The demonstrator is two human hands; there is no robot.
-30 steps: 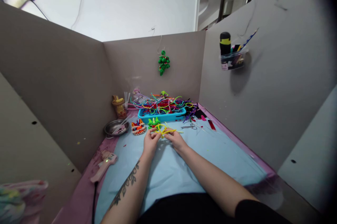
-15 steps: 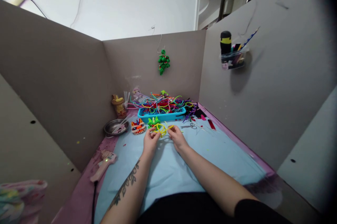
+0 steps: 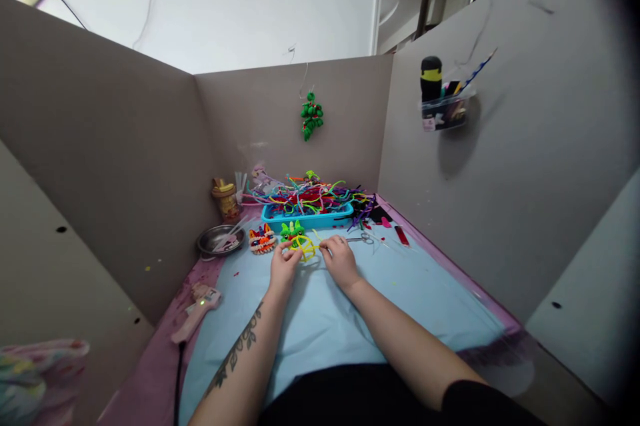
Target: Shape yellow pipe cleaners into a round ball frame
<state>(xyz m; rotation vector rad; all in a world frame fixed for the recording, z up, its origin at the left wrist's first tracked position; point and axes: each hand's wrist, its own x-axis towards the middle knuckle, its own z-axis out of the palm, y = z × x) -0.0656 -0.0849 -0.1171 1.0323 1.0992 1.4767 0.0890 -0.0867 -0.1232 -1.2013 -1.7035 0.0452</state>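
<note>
A round, open frame of bent yellow pipe cleaners (image 3: 307, 249) is pinched at its left side by my left hand (image 3: 284, 265). My right hand (image 3: 341, 259) is closed at the frame's right, fingers pinching a yellow pipe cleaner end that sticks out from it. Just behind the frame sits a green pipe-cleaner animal head (image 3: 292, 232), partly covered by it. An orange and white pipe-cleaner head (image 3: 263, 239) stands to the left of the green one. Scissors (image 3: 361, 238) lie behind my right hand.
A blue tray (image 3: 310, 220) heaped with colourful pipe cleaners stands at the back. On the left are a metal bowl (image 3: 206, 239) and a pink glue gun (image 3: 197, 316) with a cord. A red tool (image 3: 401, 235) lies right. Grey panels (image 3: 310, 79) enclose three sides.
My right hand has turned palm-down, its fingers curling closer together on the yellow end. The yellow frame has tilted to show its round face more. My left hand has hardly moved.
</note>
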